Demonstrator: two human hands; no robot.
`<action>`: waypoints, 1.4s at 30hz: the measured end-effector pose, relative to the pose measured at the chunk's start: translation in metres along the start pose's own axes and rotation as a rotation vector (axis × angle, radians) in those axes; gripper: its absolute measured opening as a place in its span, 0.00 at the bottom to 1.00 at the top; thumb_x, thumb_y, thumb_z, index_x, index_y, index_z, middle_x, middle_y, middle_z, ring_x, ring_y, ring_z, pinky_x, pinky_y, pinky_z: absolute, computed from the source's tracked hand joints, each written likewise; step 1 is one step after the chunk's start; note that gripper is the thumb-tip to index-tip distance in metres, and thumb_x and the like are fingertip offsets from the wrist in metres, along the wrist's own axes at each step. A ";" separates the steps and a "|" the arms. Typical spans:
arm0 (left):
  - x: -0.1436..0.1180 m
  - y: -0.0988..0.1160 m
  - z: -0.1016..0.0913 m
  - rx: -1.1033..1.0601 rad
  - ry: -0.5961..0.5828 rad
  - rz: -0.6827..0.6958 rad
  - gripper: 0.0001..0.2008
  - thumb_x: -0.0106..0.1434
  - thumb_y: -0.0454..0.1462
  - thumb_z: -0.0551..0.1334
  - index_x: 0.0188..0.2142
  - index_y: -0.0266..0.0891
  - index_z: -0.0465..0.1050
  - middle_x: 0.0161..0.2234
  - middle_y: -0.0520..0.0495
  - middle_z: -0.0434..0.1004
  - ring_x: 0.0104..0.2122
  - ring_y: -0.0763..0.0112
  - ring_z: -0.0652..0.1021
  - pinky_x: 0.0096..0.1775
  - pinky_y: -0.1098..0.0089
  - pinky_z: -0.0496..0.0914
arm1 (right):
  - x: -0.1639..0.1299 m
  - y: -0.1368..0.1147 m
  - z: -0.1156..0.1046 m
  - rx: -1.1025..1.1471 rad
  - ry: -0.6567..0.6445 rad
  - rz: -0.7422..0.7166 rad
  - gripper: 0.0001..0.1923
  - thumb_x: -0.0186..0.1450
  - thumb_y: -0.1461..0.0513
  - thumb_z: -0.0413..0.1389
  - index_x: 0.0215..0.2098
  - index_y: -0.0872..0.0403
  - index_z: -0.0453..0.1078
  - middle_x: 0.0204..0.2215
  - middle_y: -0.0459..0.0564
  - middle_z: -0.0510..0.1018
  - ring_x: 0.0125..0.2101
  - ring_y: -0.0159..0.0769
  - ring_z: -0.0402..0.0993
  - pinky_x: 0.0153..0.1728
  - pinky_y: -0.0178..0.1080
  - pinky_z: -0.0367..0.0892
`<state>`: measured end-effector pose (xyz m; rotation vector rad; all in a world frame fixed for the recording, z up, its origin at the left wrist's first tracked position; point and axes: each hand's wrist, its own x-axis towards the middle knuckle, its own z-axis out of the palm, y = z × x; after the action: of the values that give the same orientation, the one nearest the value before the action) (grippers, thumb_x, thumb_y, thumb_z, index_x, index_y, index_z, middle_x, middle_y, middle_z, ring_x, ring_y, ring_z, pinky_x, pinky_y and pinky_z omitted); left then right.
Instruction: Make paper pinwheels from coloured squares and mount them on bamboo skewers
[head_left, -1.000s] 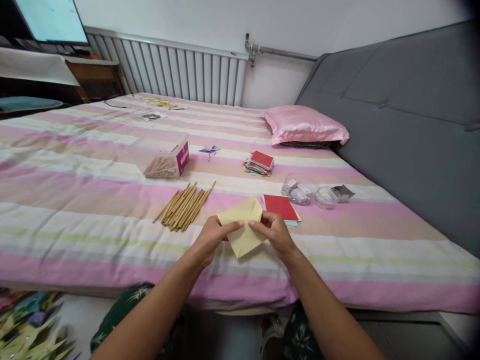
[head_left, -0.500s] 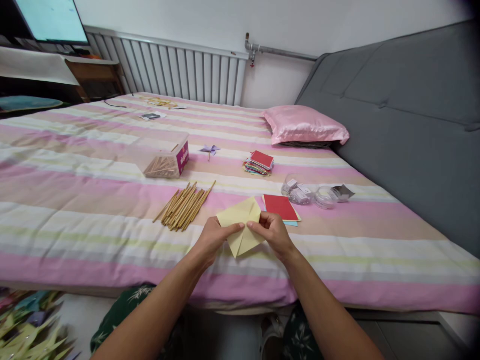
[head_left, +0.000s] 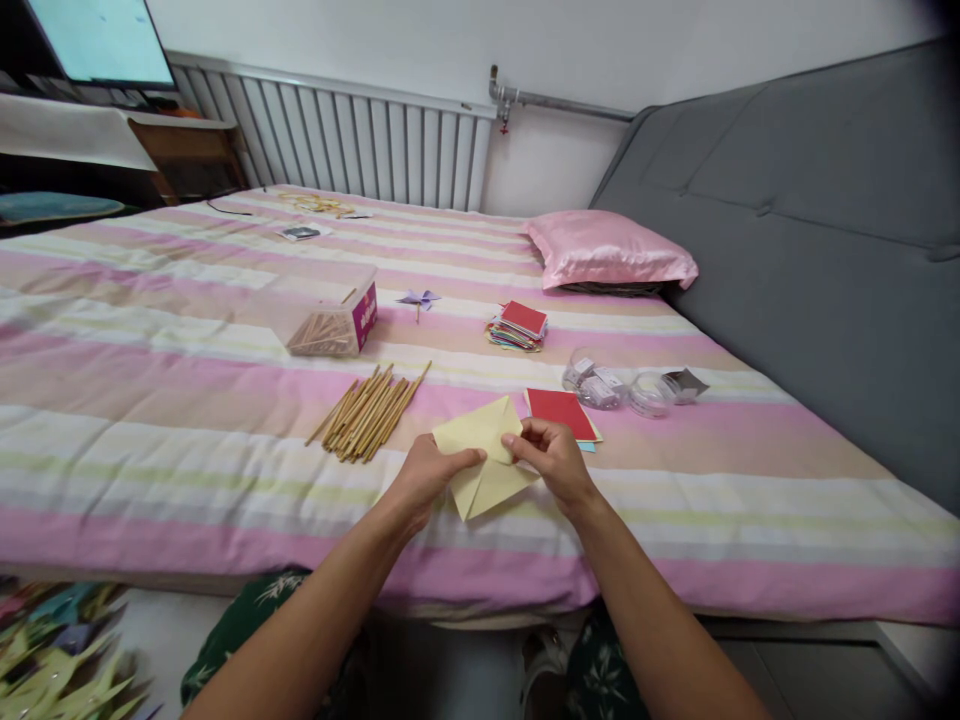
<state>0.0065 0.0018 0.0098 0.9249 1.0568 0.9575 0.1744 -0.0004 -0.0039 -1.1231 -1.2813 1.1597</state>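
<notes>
Left hand (head_left: 422,480) grips the pale yellow paper (head_left: 480,455) at its 9 o'clock edge, thumb laid across the sheet. Right hand (head_left: 553,458) pinches the 3 o'clock side, fingertips closed on a flap near the centre. The paper sits just above the striped bedspread (head_left: 187,400), near its front edge.

Since a second ago the right fingers have slid inward and the upper flap has tipped slightly; a crease seems to be forming, the sheet only partly folded.

Head view only. At 10 o'clock lies a bundle of wooden sticks (head_left: 369,410); at 2 o'clock a red sheet (head_left: 559,412). Undersides of both palms are hidden, and the fold lines are hard to make out.
</notes>
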 end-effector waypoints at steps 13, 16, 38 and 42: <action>0.006 0.007 -0.004 -0.149 0.144 -0.021 0.19 0.45 0.31 0.69 0.39 0.32 0.75 0.37 0.42 0.79 0.31 0.68 0.77 0.29 0.74 0.71 | -0.003 -0.004 0.002 -0.067 0.319 -0.271 0.11 0.57 0.58 0.59 0.36 0.55 0.70 0.21 0.43 0.71 0.21 0.29 0.67 0.23 0.32 0.64; 0.010 0.012 -0.010 -0.258 0.218 -0.024 0.19 0.44 0.30 0.69 0.39 0.32 0.75 0.35 0.43 0.79 0.31 0.68 0.77 0.29 0.73 0.71 | -0.010 -0.007 0.005 -0.212 0.312 -0.400 0.04 0.58 0.62 0.57 0.33 0.54 0.71 0.18 0.42 0.68 0.19 0.28 0.64 0.20 0.31 0.59; 0.007 0.013 -0.013 -0.325 0.094 -0.001 0.14 0.44 0.32 0.69 0.34 0.32 0.76 0.32 0.44 0.79 0.30 0.67 0.77 0.31 0.71 0.71 | -0.012 0.006 0.025 -0.259 -0.099 -0.354 0.07 0.58 0.59 0.60 0.34 0.52 0.77 0.26 0.48 0.80 0.19 0.29 0.73 0.21 0.31 0.69; 0.006 0.011 -0.011 -0.317 0.100 0.025 0.13 0.45 0.33 0.69 0.33 0.32 0.76 0.31 0.45 0.79 0.29 0.69 0.76 0.32 0.71 0.70 | -0.012 0.006 0.026 -0.115 -0.080 -0.244 0.08 0.57 0.57 0.61 0.33 0.51 0.77 0.25 0.47 0.80 0.18 0.30 0.73 0.20 0.33 0.70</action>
<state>-0.0048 0.0122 0.0155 0.6350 0.9436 1.1629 0.1484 -0.0128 -0.0107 -0.9787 -1.5170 0.9672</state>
